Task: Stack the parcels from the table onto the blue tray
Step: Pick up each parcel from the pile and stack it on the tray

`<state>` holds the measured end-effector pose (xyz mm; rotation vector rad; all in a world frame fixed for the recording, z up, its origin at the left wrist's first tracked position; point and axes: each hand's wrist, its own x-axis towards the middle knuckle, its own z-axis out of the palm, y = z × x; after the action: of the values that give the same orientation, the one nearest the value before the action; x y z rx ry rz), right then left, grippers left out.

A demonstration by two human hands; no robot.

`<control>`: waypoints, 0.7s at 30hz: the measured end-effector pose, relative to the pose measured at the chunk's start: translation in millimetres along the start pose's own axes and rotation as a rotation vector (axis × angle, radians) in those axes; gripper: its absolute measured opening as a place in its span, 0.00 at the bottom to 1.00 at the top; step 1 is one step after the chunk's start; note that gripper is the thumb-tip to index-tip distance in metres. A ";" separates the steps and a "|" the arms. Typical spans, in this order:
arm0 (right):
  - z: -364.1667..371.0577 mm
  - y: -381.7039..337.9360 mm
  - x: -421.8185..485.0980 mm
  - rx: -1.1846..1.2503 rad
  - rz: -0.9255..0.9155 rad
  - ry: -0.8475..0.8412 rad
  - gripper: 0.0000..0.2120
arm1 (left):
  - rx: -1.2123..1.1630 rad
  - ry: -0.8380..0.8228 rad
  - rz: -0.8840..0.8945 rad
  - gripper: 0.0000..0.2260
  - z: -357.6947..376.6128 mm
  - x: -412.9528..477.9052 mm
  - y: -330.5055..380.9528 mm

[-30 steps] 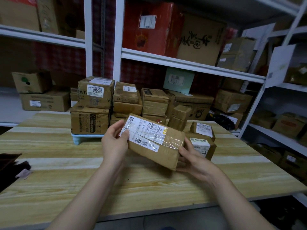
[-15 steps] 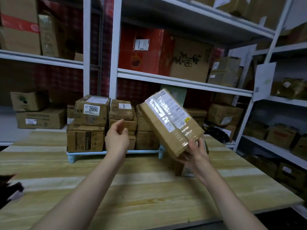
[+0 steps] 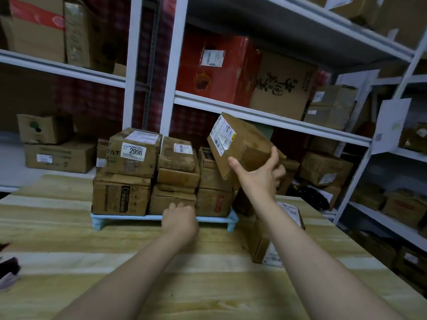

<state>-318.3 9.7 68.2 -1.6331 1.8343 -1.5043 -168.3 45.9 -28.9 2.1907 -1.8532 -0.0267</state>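
Note:
My right hand (image 3: 258, 175) grips a flat brown parcel (image 3: 240, 142) with a white label, tilted in the air above the right end of the stacked parcels (image 3: 175, 179). Those parcels stand in several columns on the blue tray (image 3: 129, 218) on the wooden table (image 3: 115, 262). My left hand (image 3: 180, 219) is low in front of the tray's front edge, fingers curled toward the lower boxes; whether it touches them I cannot tell. Two more labelled parcels (image 3: 265, 245) lie on the table under my right forearm.
White metal shelving (image 3: 272, 116) full of cardboard boxes stands behind and to the right of the table. A red box (image 3: 217, 68) sits on the shelf above the tray. A dark object (image 3: 9, 269) lies at the table's left edge.
My right hand has lifted the parcel up and toward the right end of the stack. My left hand let go of it earlier and has dropped to the tray's front edge.

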 end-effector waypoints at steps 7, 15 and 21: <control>41.2 -35.1 38.2 -0.108 -0.033 0.045 0.44 | -0.024 -0.054 -0.010 0.15 18.3 15.6 -21.0; 63.5 -25.0 56.6 -0.090 -0.086 0.032 0.35 | -0.237 0.014 -0.003 0.15 24.7 21.6 -30.8; 66.8 -9.8 58.8 0.051 -0.072 0.044 0.26 | -0.306 0.033 0.003 0.13 30.5 24.2 -34.6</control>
<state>-282.4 -72.2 71.9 -1.6714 1.7613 -1.6157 -136.3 21.5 -61.9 1.9663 -1.7067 -0.2547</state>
